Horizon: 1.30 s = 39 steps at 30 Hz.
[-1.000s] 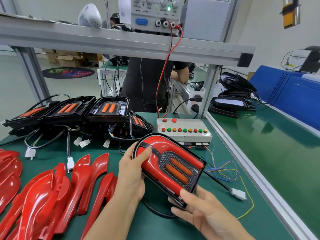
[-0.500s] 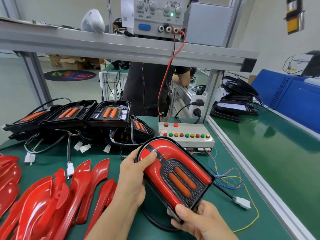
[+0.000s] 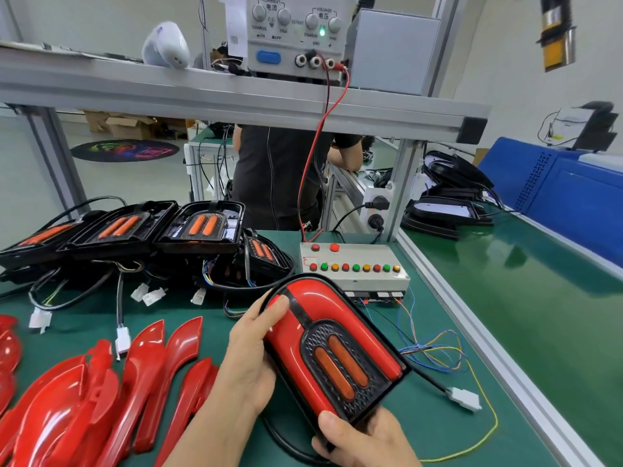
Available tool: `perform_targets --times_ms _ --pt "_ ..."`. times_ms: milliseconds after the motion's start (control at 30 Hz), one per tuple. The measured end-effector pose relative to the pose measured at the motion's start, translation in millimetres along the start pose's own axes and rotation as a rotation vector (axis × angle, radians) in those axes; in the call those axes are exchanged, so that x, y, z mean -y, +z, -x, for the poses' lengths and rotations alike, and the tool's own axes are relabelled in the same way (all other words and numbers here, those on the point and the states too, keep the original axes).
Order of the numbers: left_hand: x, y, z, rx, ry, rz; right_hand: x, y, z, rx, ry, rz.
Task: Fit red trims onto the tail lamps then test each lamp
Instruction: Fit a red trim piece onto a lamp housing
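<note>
Tail lamp (image 3: 332,345) turned more upright; left hand (image 3: 251,358) gripping its side, right hand (image 3: 364,439) clasping its base

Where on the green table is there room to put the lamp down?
Bare green mat lies between the held tail lamp and the aluminium rail, crossed only by thin wires. Left is crowded with red trims; behind, untrimmed lamps and the button box.

Left hand (image 3: 247,360) bare, forearm unsleeved; right hand (image 3: 365,441) bare, no gloves, no rings
</note>
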<state>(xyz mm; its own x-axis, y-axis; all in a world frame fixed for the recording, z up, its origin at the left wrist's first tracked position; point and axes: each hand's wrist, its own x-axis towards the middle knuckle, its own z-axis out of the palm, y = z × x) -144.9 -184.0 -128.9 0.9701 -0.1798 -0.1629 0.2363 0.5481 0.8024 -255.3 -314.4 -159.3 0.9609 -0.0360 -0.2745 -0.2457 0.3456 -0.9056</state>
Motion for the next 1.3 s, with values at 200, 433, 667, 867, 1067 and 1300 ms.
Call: perform_targets --times_ms 200,433,667,867,1067,1300 --pt "-1 7 -3 -0.083 -0.028 -0.038 0 -2 2 0.055 0.044 -0.015" --pt "0 4 -2 -0.067 0.006 -0.114 2 -5 2 0.047 0.046 -0.021" --pt "-1 2 -6 -0.082 0.062 -0.14 2 2 5 -0.006 0.019 0.004" --pt "5 1 -5 -0.158 0.107 0.001 -6 13 5 -0.134 -0.142 0.108" --pt "17 14 3 -0.083 0.163 0.014 0 12 -5 -0.141 -0.091 0.088" --pt "-6 21 -11 0.101 0.214 0.011 58 -25 14 -0.26 -0.068 0.523"
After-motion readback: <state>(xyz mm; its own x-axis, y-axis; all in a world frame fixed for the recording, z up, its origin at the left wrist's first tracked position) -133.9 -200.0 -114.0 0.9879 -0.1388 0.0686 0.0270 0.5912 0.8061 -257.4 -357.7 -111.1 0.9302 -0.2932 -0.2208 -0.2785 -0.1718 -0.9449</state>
